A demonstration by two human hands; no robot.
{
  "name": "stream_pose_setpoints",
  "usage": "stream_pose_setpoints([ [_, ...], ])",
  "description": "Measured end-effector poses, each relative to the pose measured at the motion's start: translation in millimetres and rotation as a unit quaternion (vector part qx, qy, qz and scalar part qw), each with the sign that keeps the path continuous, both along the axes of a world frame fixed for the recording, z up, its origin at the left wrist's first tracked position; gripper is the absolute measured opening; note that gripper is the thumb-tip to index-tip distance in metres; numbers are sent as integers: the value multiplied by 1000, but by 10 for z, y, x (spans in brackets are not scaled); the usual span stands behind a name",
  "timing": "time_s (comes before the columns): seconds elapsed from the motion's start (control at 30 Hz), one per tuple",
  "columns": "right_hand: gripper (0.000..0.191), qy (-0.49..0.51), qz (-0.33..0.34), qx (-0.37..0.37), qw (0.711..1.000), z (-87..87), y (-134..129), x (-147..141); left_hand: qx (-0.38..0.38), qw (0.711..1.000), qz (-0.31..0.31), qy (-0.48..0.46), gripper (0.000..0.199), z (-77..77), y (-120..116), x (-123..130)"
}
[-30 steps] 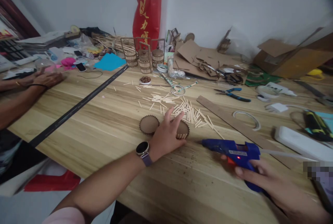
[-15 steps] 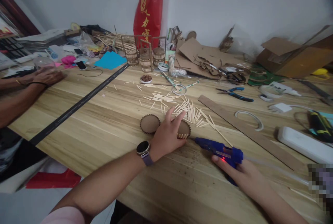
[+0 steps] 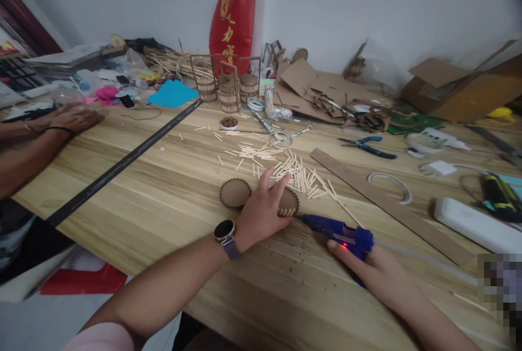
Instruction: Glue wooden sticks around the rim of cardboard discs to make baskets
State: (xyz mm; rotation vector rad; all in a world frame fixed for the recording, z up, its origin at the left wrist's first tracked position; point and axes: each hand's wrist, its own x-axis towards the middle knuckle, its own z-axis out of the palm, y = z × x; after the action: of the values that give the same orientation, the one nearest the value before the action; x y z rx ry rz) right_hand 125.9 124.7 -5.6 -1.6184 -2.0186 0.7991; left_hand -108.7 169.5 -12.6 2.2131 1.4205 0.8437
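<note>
My left hand (image 3: 265,207) grips a round cardboard base (image 3: 289,198) from its left side, two fingers raised above it. The base has a notched rim, and a few short pale sticks stand along its near edge. A second round cardboard base (image 3: 235,194) lies flat just left of that hand. In my right hand (image 3: 369,266) is a blue hot glue gun (image 3: 336,231) with a lit red light. Its nozzle points left, close to the near right edge of the held base; whether they touch I cannot tell. Many short wooden sticks (image 3: 299,174) lie loose behind the base.
A cardboard strip (image 3: 383,204), pliers (image 3: 369,147) and a white ring (image 3: 391,186) lie to the right. Small stick baskets (image 3: 229,92) stand behind a bowl of brown beads (image 3: 229,123). Another person's hands (image 3: 77,118) rest on the table at left, beyond a dark strip (image 3: 126,160).
My right hand has moved the glue gun slightly left, bringing its nozzle nearer to the held base. My left hand stays in place.
</note>
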Motion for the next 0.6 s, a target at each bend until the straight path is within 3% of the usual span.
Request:
stream_pose_setpoints([
  [0.6,49,-2,-9,-28,1000,43,4,-66,-6,1000,-3,1,94,-11,4,1],
])
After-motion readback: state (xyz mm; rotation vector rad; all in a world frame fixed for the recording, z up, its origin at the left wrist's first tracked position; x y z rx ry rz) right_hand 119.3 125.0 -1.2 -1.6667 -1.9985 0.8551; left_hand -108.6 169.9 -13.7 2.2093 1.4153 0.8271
